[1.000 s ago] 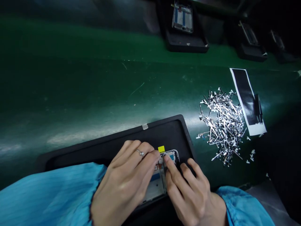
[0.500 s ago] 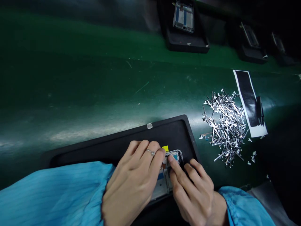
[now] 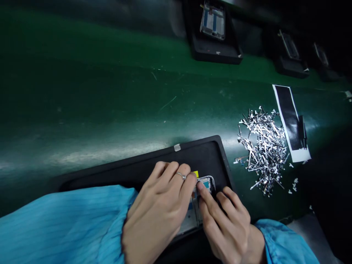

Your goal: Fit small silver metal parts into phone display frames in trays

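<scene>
A phone frame (image 3: 189, 223) with a grey metal plate and blue strips lies in a black tray (image 3: 154, 158), partly covered by both hands. My left hand (image 3: 159, 212), wearing a ring, is closed over its left side. The fingertips are hidden, so what they pinch cannot be made out. A yellow tab (image 3: 196, 173) sticks out past that hand at the frame's upper edge. With the index fingertip pressed on the inside of the frame near its top, my right hand (image 3: 227, 223) has its other fingers curled at the right edge.
A heap of small metallic strip parts (image 3: 266, 146) lies right of the tray on the green table (image 3: 96, 91). Beside it is a white-edged sheet with a black face (image 3: 288, 117). Farther back, black trays (image 3: 217, 53) hold more phone frames (image 3: 213, 22).
Both hands stay at the phone frame in nearly the same pose. My left hand appears slightly farther right, covering more of the yellow tab. The view has shifted a little.
</scene>
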A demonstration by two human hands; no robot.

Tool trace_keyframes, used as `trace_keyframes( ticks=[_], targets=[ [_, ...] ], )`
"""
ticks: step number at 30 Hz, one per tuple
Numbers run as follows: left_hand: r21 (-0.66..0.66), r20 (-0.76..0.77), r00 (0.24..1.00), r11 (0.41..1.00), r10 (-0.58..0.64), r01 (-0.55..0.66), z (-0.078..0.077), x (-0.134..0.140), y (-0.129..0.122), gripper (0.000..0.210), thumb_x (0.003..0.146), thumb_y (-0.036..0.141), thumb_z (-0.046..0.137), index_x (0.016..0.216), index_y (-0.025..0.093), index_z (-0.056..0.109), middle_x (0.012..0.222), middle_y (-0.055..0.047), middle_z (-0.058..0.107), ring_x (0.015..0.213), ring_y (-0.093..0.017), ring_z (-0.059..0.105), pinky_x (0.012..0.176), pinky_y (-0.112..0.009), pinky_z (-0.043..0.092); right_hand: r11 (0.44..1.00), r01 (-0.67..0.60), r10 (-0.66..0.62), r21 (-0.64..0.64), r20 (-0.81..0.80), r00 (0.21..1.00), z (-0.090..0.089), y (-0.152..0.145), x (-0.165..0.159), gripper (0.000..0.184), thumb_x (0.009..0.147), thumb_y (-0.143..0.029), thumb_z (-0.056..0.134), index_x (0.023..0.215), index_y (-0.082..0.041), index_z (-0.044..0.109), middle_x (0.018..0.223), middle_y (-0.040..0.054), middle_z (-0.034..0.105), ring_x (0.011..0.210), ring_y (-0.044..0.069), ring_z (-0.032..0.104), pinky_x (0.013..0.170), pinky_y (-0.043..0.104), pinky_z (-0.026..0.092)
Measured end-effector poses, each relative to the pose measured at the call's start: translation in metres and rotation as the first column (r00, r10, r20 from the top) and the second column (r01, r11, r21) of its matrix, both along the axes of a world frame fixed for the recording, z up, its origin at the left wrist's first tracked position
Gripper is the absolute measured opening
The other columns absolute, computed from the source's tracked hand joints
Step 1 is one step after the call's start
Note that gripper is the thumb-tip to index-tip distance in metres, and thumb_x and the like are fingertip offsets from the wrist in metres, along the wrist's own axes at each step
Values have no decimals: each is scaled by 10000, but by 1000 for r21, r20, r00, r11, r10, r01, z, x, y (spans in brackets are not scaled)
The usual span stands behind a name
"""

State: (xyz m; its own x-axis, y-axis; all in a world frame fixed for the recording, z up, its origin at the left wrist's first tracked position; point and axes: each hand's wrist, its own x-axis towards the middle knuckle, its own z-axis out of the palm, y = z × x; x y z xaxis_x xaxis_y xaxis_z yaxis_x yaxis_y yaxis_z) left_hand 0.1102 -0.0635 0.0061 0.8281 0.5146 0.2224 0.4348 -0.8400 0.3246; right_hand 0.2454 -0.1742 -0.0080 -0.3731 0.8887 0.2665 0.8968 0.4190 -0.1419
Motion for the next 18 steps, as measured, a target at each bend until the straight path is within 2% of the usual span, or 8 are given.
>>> trace_keyframes(
  ticks=[2, 6, 13, 18],
  targets=[
    [-11, -4, 1000, 1000, -19, 19, 0, 0, 0, 301, 790, 52, 298, 818, 149, 582, 787, -67, 585, 772, -214, 519, 757, -376, 412, 1000, 0, 0, -2, -7, 1000, -2, -1, 0, 305, 803, -91, 320, 974, -41, 567, 1252, 204, 424, 854, 248, 525, 792, 408, 399],
    [4, -14, 998, 998, 57, -57, -3, 0, -4, 335, 786, 35, 274, 839, 150, 585, 787, -68, 582, 801, -221, 517, 792, -394, 405, 1000, 1, -1, -6, 2, 1000, -4, -4, 0, 311, 804, -86, 321, 996, -44, 562, 1275, 199, 397, 870, 245, 526, 792, 401, 406],
    [-31, -5, 998, 998, 62, -63, -6, 1, -6, 339, 763, 24, 280, 838, 154, 584, 785, -71, 581, 797, -229, 519, 789, -409, 414, 1000, -14, 14, 0, 43, 999, -1, -1, 0, 350, 810, -83, 278, 1021, -33, 552, 1202, 201, 477, 846, 238, 545, 782, 391, 412],
    [-9, 1, 998, 998, 58, -58, -8, 1, -6, 326, 765, 19, 287, 839, 142, 579, 794, -72, 576, 802, -223, 521, 803, -395, 402, 998, -51, 54, -28, 91, 994, 6, 5, -1, 377, 783, -35, 258, 1009, 7, 556, 1148, 218, 515, 804, 232, 566, 774, 393, 416]
  ],
)
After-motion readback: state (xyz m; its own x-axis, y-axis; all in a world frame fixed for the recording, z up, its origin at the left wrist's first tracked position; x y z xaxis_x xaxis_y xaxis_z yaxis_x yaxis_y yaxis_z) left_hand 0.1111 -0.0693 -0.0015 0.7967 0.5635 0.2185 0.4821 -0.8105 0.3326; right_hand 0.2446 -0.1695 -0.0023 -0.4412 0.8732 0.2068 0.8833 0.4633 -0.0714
